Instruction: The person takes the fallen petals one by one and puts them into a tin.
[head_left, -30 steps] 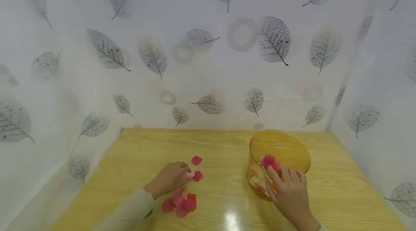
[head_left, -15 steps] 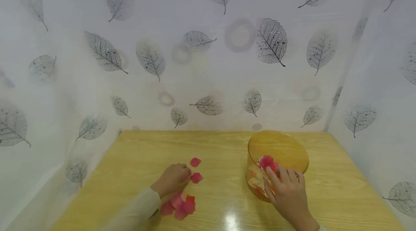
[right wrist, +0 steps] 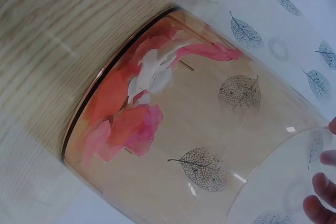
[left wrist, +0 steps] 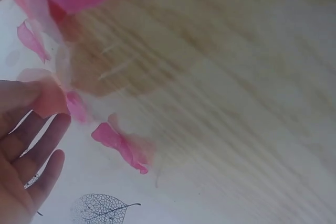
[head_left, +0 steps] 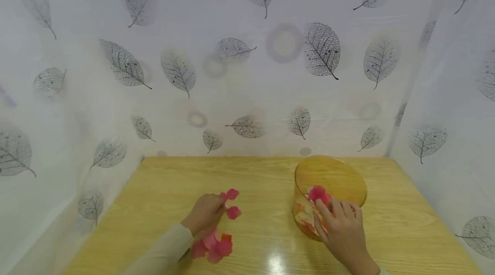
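Between thumb and fingertips, my left hand (head_left: pixel 204 211) pinches a thin pink petal (left wrist: pixel 50 98), low over the table. Close by its fingertips lie two deeper pink petals (head_left: pixel 232 194). A heap of pink and red petals (head_left: pixel 212 245) sits nearer me, just below the left wrist. On the right, an amber see-through tub (head_left: pixel 303 210) stands upright, with my right hand (head_left: pixel 346 233) gripping its near rim. In the right wrist view, curled fingertips (right wrist: pixel 321 184) show at the rim. Orange, pink and white petals (right wrist: pixel 131 98) are bunched at the tub's bottom.
The wooden table (head_left: pixel 267 180) meets a pale cloth wall (head_left: pixel 247 94) printed with grey leaves behind it. Similar cloth (head_left: pixel 456 180) hangs along the right and left sides.
My left hand has shifted slightly and turned over the petals, and a pink petal now stands out at its fingertips. The right hand and tub have stayed in place. The head view has moved slightly.
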`<act>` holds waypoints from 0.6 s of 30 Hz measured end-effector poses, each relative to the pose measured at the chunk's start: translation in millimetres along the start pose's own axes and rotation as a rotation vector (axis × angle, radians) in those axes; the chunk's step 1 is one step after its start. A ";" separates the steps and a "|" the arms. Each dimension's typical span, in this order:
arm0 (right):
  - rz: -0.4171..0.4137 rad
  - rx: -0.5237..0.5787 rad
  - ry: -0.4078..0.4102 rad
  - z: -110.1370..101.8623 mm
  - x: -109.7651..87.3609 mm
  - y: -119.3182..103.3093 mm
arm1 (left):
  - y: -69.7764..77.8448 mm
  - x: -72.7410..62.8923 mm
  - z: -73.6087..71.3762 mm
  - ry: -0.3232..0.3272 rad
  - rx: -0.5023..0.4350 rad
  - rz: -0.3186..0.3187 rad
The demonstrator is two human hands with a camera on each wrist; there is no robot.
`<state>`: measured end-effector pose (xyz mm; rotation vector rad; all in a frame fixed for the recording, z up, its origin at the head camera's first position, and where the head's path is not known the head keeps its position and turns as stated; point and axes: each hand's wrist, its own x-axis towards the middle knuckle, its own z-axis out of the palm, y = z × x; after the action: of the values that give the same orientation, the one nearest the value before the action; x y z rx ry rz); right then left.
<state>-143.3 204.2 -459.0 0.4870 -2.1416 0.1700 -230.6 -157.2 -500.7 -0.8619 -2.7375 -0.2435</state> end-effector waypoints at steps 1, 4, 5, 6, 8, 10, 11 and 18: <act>0.000 0.001 0.000 0.0 -0.1 -0.3 | -0.3 0.0 -0.1 0.002 -0.003 -0.007; -0.003 0.004 0.004 0.2 -0.4 -1.1 | -0.7 -0.9 -1.8 0.020 -0.008 -0.016; -0.005 0.004 0.010 0.5 -0.6 -1.4 | -0.8 -1.5 -2.4 0.035 0.001 -0.011; -0.007 0.003 0.010 0.5 -0.6 -1.6 | -0.8 -2.1 -3.2 0.055 0.011 -0.001; -0.009 0.000 0.014 0.8 -0.8 -1.6 | 0.0 -2.4 -6.2 0.100 0.035 0.017; -0.010 -0.001 0.018 1.2 -0.9 -1.2 | 1.8 -0.9 -11.0 0.165 0.057 0.053; -0.010 -0.001 0.016 1.2 -0.8 -1.0 | 3.3 0.8 -14.2 0.200 0.068 0.074; -0.012 -0.007 0.014 1.4 -0.5 1.3 | 27.5 37.1 -50.5 0.432 0.040 0.215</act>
<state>-144.7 205.2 -460.1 0.4935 -2.1247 0.1584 -234.0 -126.9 -439.4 -0.9557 -2.2275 -0.2926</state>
